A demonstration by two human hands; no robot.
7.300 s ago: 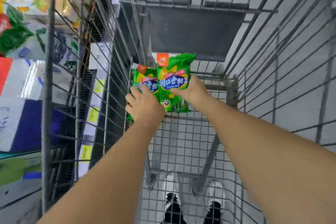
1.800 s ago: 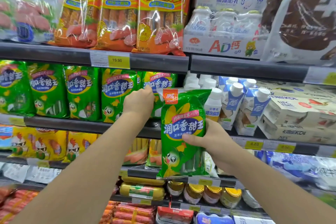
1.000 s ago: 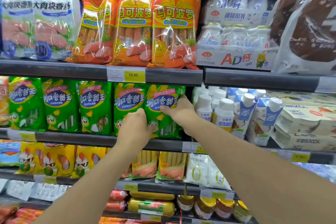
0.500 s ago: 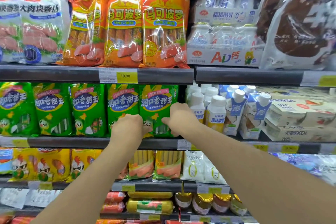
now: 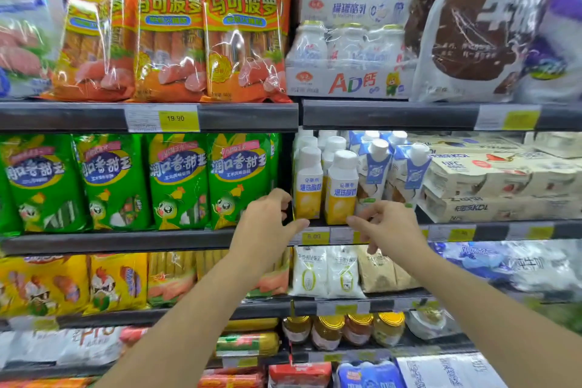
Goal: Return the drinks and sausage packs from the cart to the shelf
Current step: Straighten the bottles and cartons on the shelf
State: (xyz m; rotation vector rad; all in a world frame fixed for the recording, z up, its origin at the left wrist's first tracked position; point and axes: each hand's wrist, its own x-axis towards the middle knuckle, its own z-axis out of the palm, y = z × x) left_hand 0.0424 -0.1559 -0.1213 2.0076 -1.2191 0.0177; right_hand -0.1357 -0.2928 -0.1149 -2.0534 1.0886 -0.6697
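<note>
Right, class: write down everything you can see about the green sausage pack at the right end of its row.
The green sausage pack is a glossy plastic pouch printed with a blue oval bearing white characters, a pink banner, yellow corn and a cartoon chick. It stands upright on the middle shelf, rightmost of its row, beside a like pack on its left. The left hand hovers at its lower right corner, not gripping it.

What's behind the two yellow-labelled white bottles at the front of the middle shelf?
Behind the two yellow-labelled white bottles more white screw caps show in rows, so the same kind of bottle continues back. Their bodies and the shelf's back wall are hidden.
</note>
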